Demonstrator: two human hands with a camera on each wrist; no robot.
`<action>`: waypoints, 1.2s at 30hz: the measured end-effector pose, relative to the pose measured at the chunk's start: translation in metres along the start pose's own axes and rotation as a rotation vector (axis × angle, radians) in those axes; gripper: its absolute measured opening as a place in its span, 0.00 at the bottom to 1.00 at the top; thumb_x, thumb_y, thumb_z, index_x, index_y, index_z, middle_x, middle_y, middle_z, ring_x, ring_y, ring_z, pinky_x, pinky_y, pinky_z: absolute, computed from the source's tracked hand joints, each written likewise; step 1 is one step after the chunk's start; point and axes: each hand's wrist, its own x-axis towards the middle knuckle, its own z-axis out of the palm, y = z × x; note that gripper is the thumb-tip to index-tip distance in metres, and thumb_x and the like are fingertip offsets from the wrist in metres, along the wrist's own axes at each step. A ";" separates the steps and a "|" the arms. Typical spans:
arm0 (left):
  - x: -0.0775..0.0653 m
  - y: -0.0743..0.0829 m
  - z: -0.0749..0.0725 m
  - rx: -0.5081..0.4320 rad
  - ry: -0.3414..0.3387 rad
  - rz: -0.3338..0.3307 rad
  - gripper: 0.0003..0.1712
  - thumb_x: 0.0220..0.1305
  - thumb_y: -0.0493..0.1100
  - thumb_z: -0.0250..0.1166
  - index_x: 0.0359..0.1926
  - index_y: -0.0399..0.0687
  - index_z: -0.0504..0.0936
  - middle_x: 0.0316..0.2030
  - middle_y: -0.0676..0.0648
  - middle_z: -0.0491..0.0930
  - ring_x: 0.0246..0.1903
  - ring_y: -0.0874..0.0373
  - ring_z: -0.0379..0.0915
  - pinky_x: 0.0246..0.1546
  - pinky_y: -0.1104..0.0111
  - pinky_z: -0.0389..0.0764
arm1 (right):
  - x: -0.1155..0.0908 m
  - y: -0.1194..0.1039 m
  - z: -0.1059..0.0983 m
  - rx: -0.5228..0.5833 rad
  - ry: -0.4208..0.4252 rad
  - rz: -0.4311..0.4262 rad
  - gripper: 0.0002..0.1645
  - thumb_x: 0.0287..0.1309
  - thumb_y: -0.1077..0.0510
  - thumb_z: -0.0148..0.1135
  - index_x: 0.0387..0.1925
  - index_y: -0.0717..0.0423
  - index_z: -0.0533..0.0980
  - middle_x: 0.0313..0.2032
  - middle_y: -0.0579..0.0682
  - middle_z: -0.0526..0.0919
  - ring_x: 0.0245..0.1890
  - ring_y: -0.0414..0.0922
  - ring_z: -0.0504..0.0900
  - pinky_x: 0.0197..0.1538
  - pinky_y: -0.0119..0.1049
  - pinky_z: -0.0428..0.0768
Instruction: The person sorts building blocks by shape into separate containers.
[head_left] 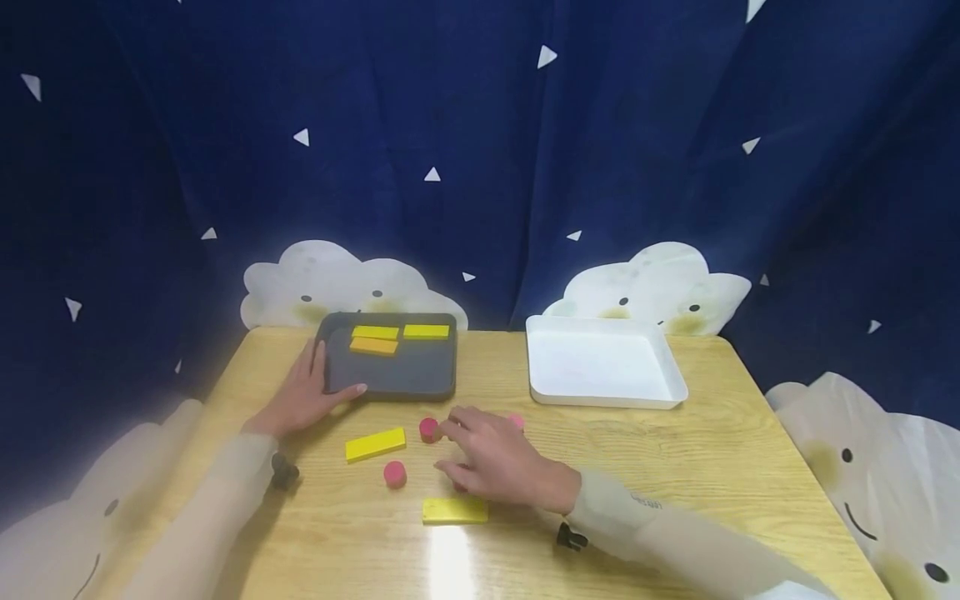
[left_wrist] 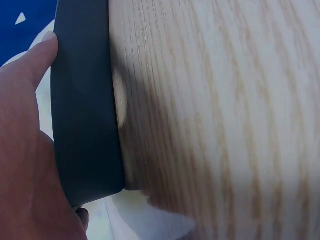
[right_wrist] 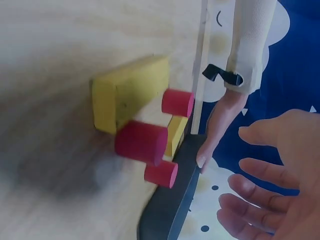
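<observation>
My left hand point(head_left: 303, 396) rests at the near left corner of a dark grey tray point(head_left: 412, 375), its fingers along the left wall and its thumb over the front rim. In the left wrist view the thumb touches the tray's edge. Above the table my right hand point(head_left: 495, 458) hovers with loosely bent, spread fingers and nothing between them. Around it lie several red cylinders, one by the fingertips point(head_left: 429, 430), another nearer point(head_left: 394, 474), others partly covered by the hand. One yellow block point(head_left: 375, 444) lies before the tray; a second yellow block point(head_left: 454, 511) is just below my right hand.
Inside the grey tray, two yellow blocks point(head_left: 426, 332) and an orange block point(head_left: 373, 346) lie toward the back. A white tray point(head_left: 600, 362) stands at the back right of the wooden table point(head_left: 675, 483). Behind the table hangs a dark blue curtain point(head_left: 480, 125).
</observation>
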 end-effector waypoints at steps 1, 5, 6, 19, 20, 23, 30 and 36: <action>0.000 0.000 0.000 0.004 -0.002 -0.002 0.77 0.66 0.79 0.61 0.83 0.28 0.32 0.83 0.26 0.24 0.82 0.24 0.29 0.79 0.32 0.42 | -0.003 -0.002 0.000 0.009 0.004 0.000 0.19 0.66 0.48 0.75 0.53 0.52 0.85 0.43 0.45 0.81 0.39 0.41 0.78 0.42 0.29 0.82; -0.001 0.001 -0.001 0.017 -0.011 -0.011 0.77 0.66 0.80 0.61 0.84 0.29 0.32 0.83 0.27 0.25 0.82 0.26 0.29 0.80 0.34 0.42 | -0.012 -0.008 0.002 0.024 0.011 0.002 0.18 0.65 0.47 0.76 0.51 0.51 0.85 0.39 0.43 0.79 0.34 0.38 0.73 0.35 0.24 0.74; -0.001 0.001 -0.001 0.019 -0.015 -0.009 0.76 0.67 0.80 0.61 0.84 0.29 0.32 0.83 0.27 0.24 0.82 0.25 0.29 0.80 0.33 0.42 | -0.014 -0.009 0.002 0.028 0.012 0.000 0.18 0.65 0.47 0.76 0.51 0.51 0.85 0.38 0.43 0.79 0.33 0.37 0.73 0.36 0.23 0.73; 0.000 0.002 -0.002 0.028 -0.025 -0.013 0.76 0.67 0.80 0.60 0.84 0.29 0.31 0.83 0.27 0.24 0.82 0.25 0.30 0.80 0.33 0.42 | -0.037 -0.024 0.018 0.076 -0.085 0.023 0.20 0.63 0.48 0.77 0.52 0.53 0.85 0.36 0.43 0.78 0.33 0.33 0.69 0.34 0.19 0.67; 0.001 0.002 -0.001 0.025 -0.024 -0.012 0.76 0.67 0.80 0.60 0.84 0.29 0.31 0.83 0.27 0.23 0.82 0.25 0.30 0.80 0.33 0.41 | -0.039 -0.025 0.020 0.071 -0.090 0.025 0.20 0.63 0.48 0.77 0.52 0.52 0.85 0.37 0.42 0.77 0.33 0.33 0.68 0.33 0.19 0.66; 0.002 0.000 0.000 0.020 -0.015 -0.009 0.76 0.67 0.81 0.60 0.84 0.29 0.31 0.83 0.27 0.23 0.82 0.25 0.29 0.80 0.33 0.41 | -0.045 -0.028 0.026 0.020 -0.086 0.005 0.21 0.62 0.47 0.77 0.52 0.51 0.85 0.38 0.40 0.76 0.33 0.33 0.65 0.33 0.19 0.63; 0.003 -0.003 0.002 0.013 0.000 -0.005 0.77 0.65 0.82 0.60 0.84 0.29 0.32 0.83 0.26 0.26 0.82 0.26 0.29 0.80 0.34 0.42 | -0.054 -0.028 0.039 -0.060 -0.036 -0.058 0.17 0.63 0.48 0.76 0.48 0.51 0.84 0.39 0.41 0.74 0.32 0.34 0.64 0.33 0.17 0.59; 0.002 -0.001 0.001 0.014 -0.012 -0.009 0.77 0.66 0.80 0.62 0.83 0.28 0.32 0.83 0.25 0.26 0.82 0.24 0.29 0.79 0.32 0.41 | -0.056 -0.025 0.043 -0.103 -0.046 -0.062 0.15 0.64 0.48 0.75 0.46 0.50 0.83 0.40 0.41 0.72 0.32 0.35 0.64 0.33 0.20 0.60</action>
